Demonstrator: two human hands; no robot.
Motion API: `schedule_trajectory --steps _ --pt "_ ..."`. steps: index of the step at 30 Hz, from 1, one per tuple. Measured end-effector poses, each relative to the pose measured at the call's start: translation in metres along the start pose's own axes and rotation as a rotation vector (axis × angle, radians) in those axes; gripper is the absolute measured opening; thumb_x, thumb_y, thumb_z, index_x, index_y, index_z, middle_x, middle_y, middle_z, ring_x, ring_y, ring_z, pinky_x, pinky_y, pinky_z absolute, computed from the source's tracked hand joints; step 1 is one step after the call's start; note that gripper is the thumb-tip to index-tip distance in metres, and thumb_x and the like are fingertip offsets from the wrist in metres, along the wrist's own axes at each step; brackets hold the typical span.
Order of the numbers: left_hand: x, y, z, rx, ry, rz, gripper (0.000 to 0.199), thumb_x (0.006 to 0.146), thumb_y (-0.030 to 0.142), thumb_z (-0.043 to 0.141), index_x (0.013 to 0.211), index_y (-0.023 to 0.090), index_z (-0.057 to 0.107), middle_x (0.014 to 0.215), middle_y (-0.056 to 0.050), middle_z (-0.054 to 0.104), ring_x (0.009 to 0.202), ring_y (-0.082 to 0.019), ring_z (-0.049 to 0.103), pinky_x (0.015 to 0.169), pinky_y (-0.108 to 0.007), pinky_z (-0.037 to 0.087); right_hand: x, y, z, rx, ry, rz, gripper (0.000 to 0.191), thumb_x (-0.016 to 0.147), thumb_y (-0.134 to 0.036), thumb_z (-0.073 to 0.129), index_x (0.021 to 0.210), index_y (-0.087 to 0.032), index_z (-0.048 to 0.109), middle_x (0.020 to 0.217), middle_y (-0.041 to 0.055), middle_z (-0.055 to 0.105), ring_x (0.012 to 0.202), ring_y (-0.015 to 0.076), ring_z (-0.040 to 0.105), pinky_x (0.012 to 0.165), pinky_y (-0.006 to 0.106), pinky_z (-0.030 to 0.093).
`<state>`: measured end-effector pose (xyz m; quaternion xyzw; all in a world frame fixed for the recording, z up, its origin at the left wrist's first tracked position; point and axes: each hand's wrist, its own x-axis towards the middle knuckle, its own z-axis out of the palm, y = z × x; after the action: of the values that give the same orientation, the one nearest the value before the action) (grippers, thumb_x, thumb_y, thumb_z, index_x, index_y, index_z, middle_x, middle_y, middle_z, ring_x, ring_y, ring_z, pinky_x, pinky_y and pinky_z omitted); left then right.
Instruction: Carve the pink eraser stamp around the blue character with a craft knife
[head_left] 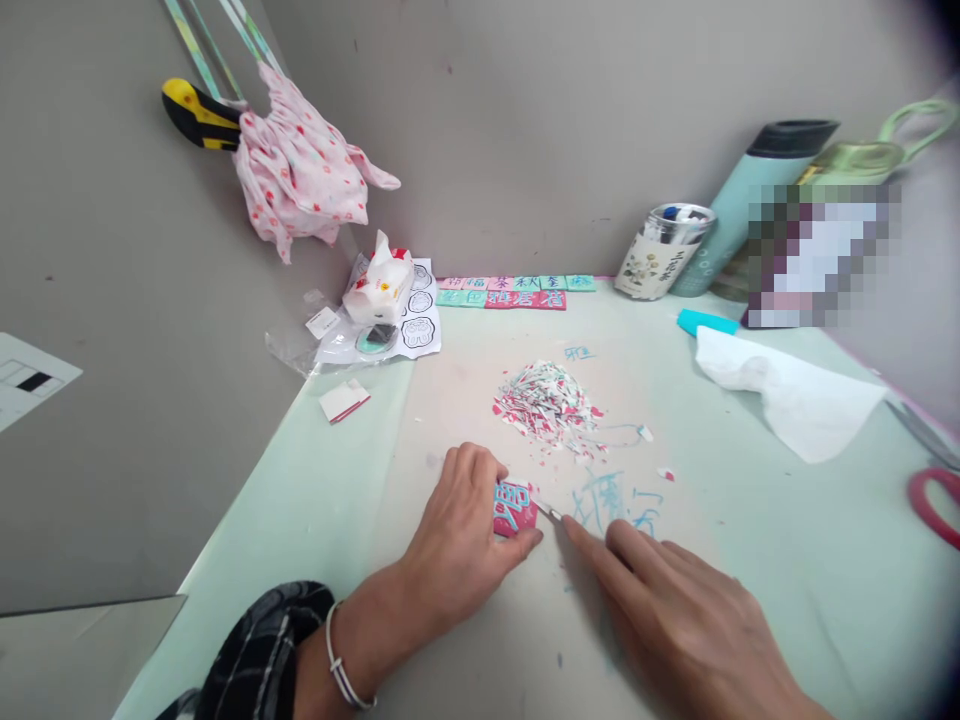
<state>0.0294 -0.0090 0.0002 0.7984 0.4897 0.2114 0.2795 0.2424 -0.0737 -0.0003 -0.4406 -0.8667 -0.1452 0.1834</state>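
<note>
My left hand [465,525] pins a small pink block [514,508], carved with pale characters outlined in blue, against the work surface, thumb along its near edge. In my right hand [675,600] is a slim carving knife [550,511]; its blade tip meets or nearly meets the block's right side, and most of its handle is hidden under the fingers. Beyond both hands lies a heap of white and pink shavings [547,405]. Blue pen strokes [607,500] mark the surface near my right hand.
Lettered tiles [525,299] line the back wall. A tissue pack [381,288] and a white block [345,400] lie left. At right stand a pen cup [660,255] and teal bottle [750,200], with a tissue [787,385] and a red-handled tool [934,500] nearer. A pink bag [307,170] hangs upper left.
</note>
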Motion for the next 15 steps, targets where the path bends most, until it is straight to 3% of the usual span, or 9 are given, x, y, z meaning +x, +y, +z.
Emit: schedule_trajectory --steps 9,15 --pt "0.001 0.000 0.000 0.001 0.013 0.012 0.036 0.079 0.021 0.070 0.100 0.023 0.041 0.105 -0.005 0.048 0.101 -0.026 0.047 0.091 -0.045 0.045 0.001 0.001 0.007 0.006 0.003 0.046 0.039 0.091 -0.004 0.040 0.126 -0.012 0.056 0.074 0.0001 0.053 0.055 0.0125 0.048 0.053 0.028 0.035" --pt "0.000 0.000 0.000 -0.016 0.019 0.011 0.037 0.077 0.020 0.070 0.099 0.023 0.041 0.106 -0.005 0.049 0.101 -0.025 0.046 0.091 -0.045 0.045 -0.008 0.000 0.001 0.060 0.007 0.049 0.039 0.094 -0.006 0.039 0.129 -0.014 0.056 0.078 0.0024 0.057 0.057 0.0114 0.051 0.053 0.025 0.039"
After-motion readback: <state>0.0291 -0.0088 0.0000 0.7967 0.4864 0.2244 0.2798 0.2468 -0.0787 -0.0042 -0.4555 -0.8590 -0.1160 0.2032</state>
